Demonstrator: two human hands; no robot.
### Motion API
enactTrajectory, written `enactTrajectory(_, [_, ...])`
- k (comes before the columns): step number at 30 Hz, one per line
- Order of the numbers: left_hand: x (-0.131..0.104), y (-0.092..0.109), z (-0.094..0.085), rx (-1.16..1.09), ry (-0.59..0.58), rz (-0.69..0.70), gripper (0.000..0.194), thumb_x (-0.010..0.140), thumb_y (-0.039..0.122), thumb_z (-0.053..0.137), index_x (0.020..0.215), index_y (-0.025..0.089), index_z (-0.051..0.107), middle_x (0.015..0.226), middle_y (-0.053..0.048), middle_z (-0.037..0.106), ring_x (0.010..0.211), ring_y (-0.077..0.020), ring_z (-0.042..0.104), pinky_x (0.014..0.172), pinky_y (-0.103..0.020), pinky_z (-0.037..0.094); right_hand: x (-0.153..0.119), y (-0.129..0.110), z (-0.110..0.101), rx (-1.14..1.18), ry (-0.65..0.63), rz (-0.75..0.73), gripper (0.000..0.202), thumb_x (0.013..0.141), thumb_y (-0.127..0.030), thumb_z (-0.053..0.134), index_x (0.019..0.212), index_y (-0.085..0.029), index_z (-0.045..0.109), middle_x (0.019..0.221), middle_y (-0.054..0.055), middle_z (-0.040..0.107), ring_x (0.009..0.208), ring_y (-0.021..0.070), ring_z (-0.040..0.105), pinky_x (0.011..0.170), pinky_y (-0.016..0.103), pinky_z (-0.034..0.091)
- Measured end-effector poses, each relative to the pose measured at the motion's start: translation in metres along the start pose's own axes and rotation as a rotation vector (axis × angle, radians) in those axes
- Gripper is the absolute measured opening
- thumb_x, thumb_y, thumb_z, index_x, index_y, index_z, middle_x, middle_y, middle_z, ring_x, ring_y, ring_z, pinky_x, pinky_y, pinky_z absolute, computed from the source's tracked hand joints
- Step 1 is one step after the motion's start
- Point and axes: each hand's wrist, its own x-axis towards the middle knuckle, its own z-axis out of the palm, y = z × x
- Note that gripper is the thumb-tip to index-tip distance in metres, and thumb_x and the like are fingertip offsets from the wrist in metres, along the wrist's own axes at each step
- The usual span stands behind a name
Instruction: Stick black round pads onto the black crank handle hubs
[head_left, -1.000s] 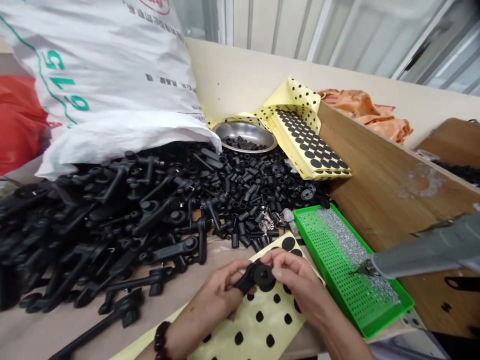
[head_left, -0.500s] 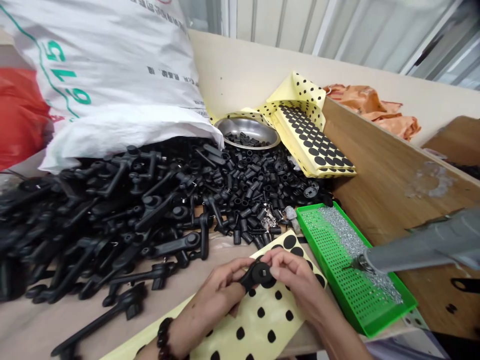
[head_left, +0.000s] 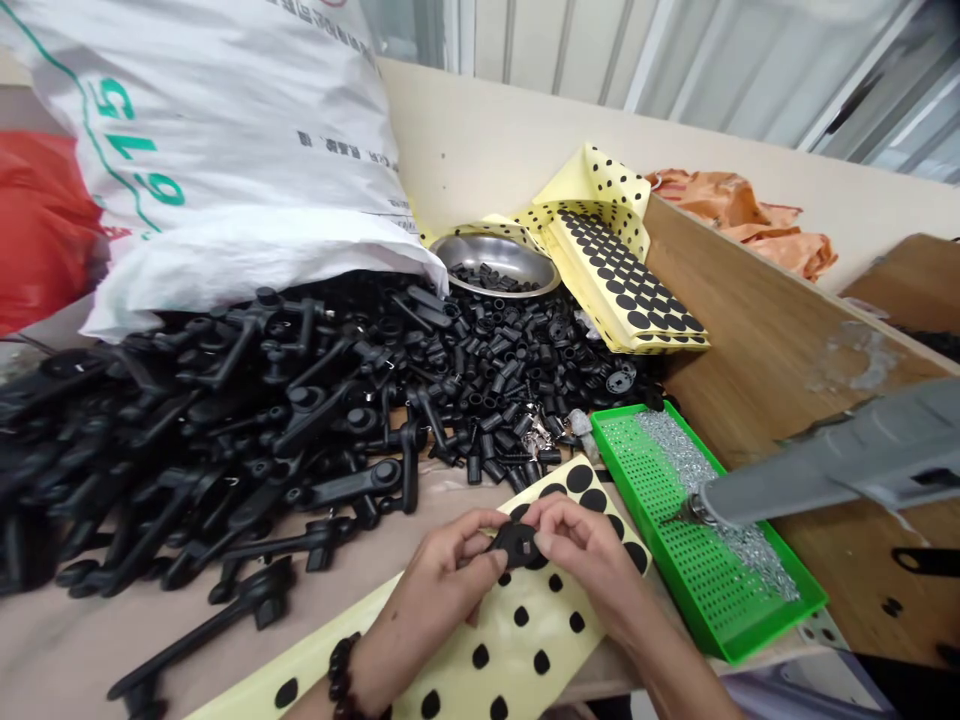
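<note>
My left hand (head_left: 442, 580) grips a black plastic crank handle (head_left: 513, 541) by its arm, thumb on top; a dark bead bracelet is on that wrist. The handle's round head faces up and shows a small pale spot in its middle. My right hand (head_left: 581, 550) pinches the right rim of that head between thumb and fingers; whether a thin piece is in this pinch I cannot tell. Beneath both hands lies a yellow sticker sheet (head_left: 450, 670), with large black discs at its far end and small black dots closer to me.
Black handles (head_left: 247, 430) and short black sleeves (head_left: 502, 370) are heaped behind the hands. A green basket (head_left: 724, 625) of small metal pieces stands right, a grey power screwdriver (head_left: 817, 450) over it. Farther back are a steel bowl (head_left: 504, 250), sticker stack (head_left: 630, 285) and white sack (head_left: 225, 130).
The handle's head has tilted slightly in my fingers, and my left thumb has come farther over it. The screwdriver appears shifted left and up over the basket.
</note>
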Motion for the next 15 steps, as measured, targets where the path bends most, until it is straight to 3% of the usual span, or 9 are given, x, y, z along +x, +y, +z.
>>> enactTrajectory(5, [0.004,0.0,0.003,0.022,0.018,-0.01,0.03,0.077,0.039,0.058,0.093,0.014,0.06,0.053,0.008,0.043,0.042,-0.0062,0.036,0.038,-0.017,0.031,-0.001,0.001,0.001,-0.113,-0.023,-0.082,0.013,0.073,-0.021,0.056,0.063,-0.02,0.05,0.084,0.003,0.056,0.082,0.0175,0.053,0.07,0.027,0.042])
enactTrajectory(10, [-0.002,0.0,0.005,-0.017,-0.007,0.053,0.032,0.079,0.039,0.059,0.097,0.012,0.061,0.057,0.005,0.046,0.049,-0.0075,0.038,0.044,-0.018,0.036,-0.004,0.0,0.001,-0.249,-0.001,-0.153,0.014,0.076,-0.018,0.053,0.064,-0.02,0.047,0.08,0.002,0.052,0.073,0.0141,0.051,0.061,0.024,0.04])
enactTrajectory(15, [-0.01,0.003,0.006,-0.065,0.047,0.077,0.036,0.077,0.042,0.061,0.099,0.014,0.061,0.063,0.003,0.052,0.054,-0.0094,0.046,0.053,-0.021,0.04,-0.014,-0.005,0.001,-0.448,-0.06,-0.138,0.02,0.089,-0.032,0.044,0.073,-0.02,0.048,0.072,-0.001,0.048,0.064,0.0127,0.045,0.057,0.024,0.035])
